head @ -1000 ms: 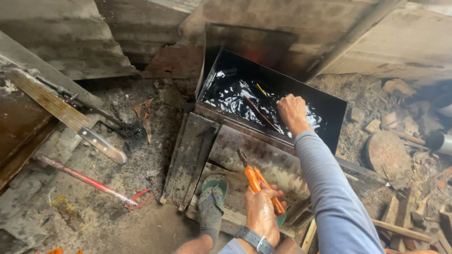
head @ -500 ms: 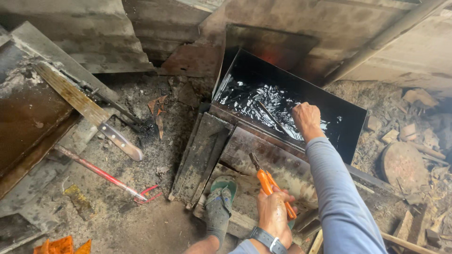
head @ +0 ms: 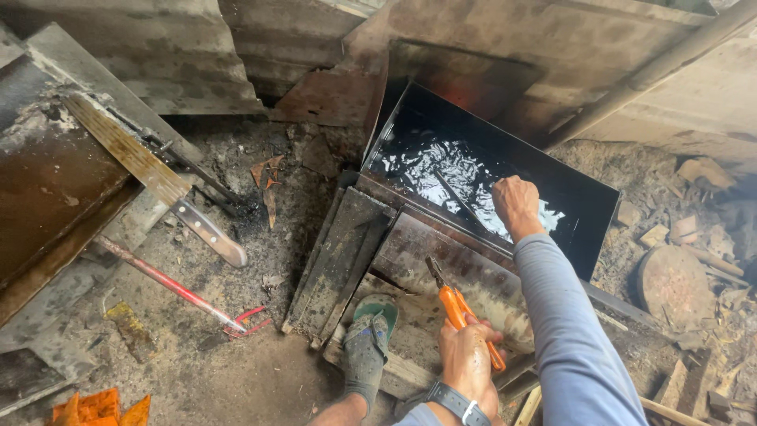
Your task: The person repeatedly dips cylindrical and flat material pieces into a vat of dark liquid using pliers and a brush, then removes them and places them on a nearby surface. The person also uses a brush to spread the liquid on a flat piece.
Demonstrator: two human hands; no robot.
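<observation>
Down by the floor, the left hand [head: 467, 361] is wrapping its fingers [head: 471, 325] tight round the orange handles of the pliers [head: 461, 314]. Fingers are clamped shut on the grips; the dark metal nose is poking up and away, toward the black tray [head: 587, 207]. The pliers are hovering just above a rusty metal sheet [head: 441, 264] that is lying in front of the tray.

The right hand [head: 516, 205] is reaching over the near rim of the tray, w/ fingers curled down toward the shiny black liquid inside. I can't tell if they are gripping anything, bc the knuckles are hiding the tips. A thin rod [head: 453, 197] is lying in the liquid just beside that hand.

A foot in a green sandal [head: 369, 335] is standing on a wooden plank, near the left hand.

Further left, a red-handled tool [head: 169, 282] is lying on the dirt floor [head: 236, 371], and a big knife [head: 193, 222] is sticking out from under a bent metal plate.

The pliers look stiff and fairly light, I think. Orange grips look like the best spot to hold, not slippery. Anything wet from the tray will prob be slick and messy, so gripping it w/ the pliers' nose seems safer than bare fingers.
</observation>
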